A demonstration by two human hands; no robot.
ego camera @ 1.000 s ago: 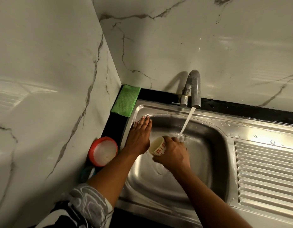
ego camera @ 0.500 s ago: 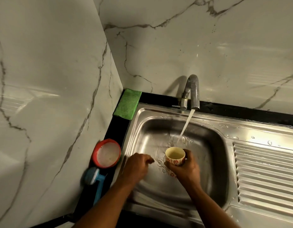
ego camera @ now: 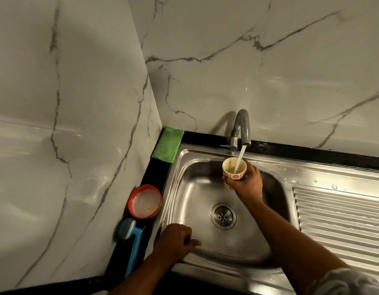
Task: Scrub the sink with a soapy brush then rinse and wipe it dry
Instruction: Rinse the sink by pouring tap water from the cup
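The steel sink has its drain showing in the basin floor. Water runs from the tap into a small cream cup with red flowers. My right hand grips that cup upright under the stream at the basin's back. My left hand rests on the sink's front-left corner with its fingers loosely curled, holding nothing. A blue-handled brush lies on the black ledge left of the sink. A folded green cloth sits in the back-left corner.
A red-rimmed bowl of whitish liquid stands on the ledge between cloth and brush. A ribbed draining board extends right of the basin. Marble walls close in the left side and the back.
My right hand lifted the cup to the back of the basin, under the tap. My left hand drew back from the far rim to the front-left corner. The view tilted down.
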